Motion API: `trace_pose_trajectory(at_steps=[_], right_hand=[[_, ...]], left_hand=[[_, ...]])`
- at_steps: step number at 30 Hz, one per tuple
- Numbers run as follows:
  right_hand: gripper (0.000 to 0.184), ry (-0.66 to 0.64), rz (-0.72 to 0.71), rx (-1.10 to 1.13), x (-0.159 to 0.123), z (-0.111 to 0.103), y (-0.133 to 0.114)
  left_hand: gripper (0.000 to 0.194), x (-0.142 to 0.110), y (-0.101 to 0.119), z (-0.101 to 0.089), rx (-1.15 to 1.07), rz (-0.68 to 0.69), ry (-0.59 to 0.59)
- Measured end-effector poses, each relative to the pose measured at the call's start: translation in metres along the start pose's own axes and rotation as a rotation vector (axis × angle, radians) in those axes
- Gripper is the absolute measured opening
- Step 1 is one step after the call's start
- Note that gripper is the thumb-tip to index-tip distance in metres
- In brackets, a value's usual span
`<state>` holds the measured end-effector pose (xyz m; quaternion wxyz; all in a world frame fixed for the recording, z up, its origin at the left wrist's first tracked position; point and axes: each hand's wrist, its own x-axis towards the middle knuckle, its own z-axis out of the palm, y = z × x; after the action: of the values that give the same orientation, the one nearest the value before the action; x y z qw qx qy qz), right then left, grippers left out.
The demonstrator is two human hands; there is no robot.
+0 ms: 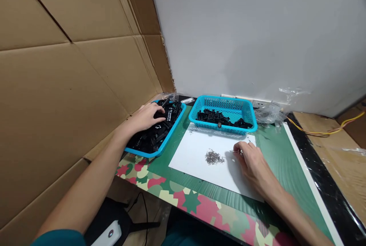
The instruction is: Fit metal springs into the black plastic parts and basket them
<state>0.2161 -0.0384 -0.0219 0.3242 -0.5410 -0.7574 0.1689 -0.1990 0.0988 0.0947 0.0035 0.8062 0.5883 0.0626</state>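
Teal sleeve point(61, 238), green tabletop point(286, 154), wall point(228, 28)

Cardboard panels point(80, 93) and a pale wall point(228, 28) flank the green-topped table point(286, 162).

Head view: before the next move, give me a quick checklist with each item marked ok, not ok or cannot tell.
1. Left hand at the left basket, over its black parts: ok.
2. Left hand gripping a part securely: cannot tell; the fingers hide it.
3. Right hand holding the slim metallic tool: ok, its tip pointing toward the pile.
4. Small metal pieces all in one pile on the white sheet: not ok; a few stray bits lie near its far left corner.
5. Far basket upright, with black pieces inside: ok.
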Motion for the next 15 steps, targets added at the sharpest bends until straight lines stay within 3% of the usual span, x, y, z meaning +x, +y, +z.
trace_pose_trajectory(at_steps=[8,15], right_hand=[[0.025,0.048,0.184,0.563,0.006,-0.032,-0.003],[0.034,0.067,0.234,0.819,0.009,-0.041,-0.005]], left_hand=[[0.032,0.006,0.012,0.001,-0.074,-0.097,0.091],[0.027,0.005,0.014,-0.008,-0.202,-0.337,0.350]])
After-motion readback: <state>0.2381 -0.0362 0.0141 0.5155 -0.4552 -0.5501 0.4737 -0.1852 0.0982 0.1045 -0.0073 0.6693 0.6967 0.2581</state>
